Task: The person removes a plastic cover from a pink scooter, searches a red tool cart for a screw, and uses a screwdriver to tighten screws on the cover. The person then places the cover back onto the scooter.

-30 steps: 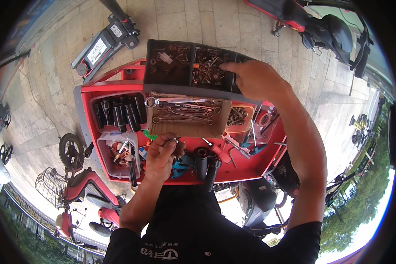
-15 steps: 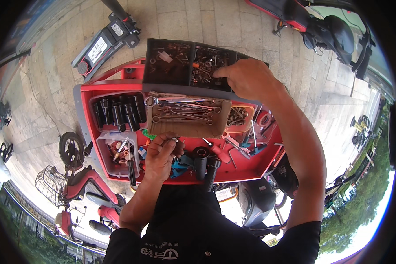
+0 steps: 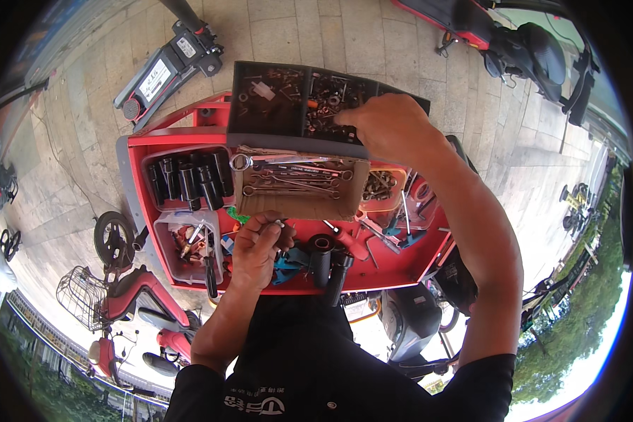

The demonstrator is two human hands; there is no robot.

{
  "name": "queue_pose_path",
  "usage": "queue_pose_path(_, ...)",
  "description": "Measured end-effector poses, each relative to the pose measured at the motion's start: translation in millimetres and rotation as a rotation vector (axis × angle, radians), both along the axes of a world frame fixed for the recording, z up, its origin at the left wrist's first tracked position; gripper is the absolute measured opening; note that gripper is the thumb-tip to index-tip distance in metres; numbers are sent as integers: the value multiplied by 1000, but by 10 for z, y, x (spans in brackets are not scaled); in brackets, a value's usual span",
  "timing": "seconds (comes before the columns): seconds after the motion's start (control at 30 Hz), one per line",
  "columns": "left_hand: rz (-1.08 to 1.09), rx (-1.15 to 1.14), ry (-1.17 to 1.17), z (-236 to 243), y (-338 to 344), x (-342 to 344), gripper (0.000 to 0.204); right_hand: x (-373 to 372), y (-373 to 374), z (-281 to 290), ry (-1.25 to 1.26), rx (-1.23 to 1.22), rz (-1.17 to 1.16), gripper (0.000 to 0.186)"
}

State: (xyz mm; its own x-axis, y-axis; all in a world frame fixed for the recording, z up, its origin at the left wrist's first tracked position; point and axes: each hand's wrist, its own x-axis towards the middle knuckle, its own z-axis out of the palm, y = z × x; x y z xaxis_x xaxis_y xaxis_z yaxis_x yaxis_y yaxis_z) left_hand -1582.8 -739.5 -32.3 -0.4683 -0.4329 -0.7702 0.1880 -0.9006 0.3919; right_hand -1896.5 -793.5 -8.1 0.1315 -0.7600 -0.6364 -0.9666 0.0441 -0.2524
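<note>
Pale paving slabs [image 3: 281, 35] spread around a red tray [image 3: 401, 264], with a floor jack [image 3: 163, 79] lying beyond its far left corner. From my remote seat, I see a black divided organizer [image 3: 267, 139] at the tray's far edge, jutting out past it. The right hand [image 3: 383, 126] reaches over that organizer from the right; its fingertips dip into the middle compartment, right at a heap of small fasteners [image 3: 323, 119]. I cannot tell whether those fingers pinch anything, since the hand's back covers the grip. An orange piece [image 3: 311, 104] lies in the same heap, to the left of the fingertips. Loose bolts and a whitish scrap [image 3: 264, 90] lie scattered in the left compartment.

Nearer the tray's front edge, I see the left hand [image 3: 259, 243] with thumb and fingers closed on a small silvery piece [image 3: 279, 223], just in front of a cardboard box [image 3: 295, 205]. That box holds several wrenches [image 3: 295, 172] lying roughly crosswise. Toward the tray's far left corner, a clear bin [image 3: 163, 206] carries black sockets [image 3: 190, 184]; by the near left corner, a translucent bin [image 3: 183, 276] holds mixed small parts [image 3: 188, 239]. On the right side, an orange-rimmed container [image 3: 399, 181] holds more hardware [image 3: 378, 186].
</note>
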Motion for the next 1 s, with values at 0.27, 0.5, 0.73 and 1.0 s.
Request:
queue_pose_path(0.27, -4, 15, -22, -2, 0, 4, 20, -109, 30, -5, 37, -11, -22, 27)
queue_pose_path(0.5, -9, 2, -1, -18, 3, 15, 21, -25, 46, -112, -64, -83, 12, 23)
queue_pose_path(0.73, -13, 8, -19, -7, 2, 14, 21, 19, 14, -179, 114, -85, 98, 15)
queue_pose_path(1.0, -6, 0, -1, -21, 11, 17, 20, 52, -62, -307, -21, -135, 203, 17)
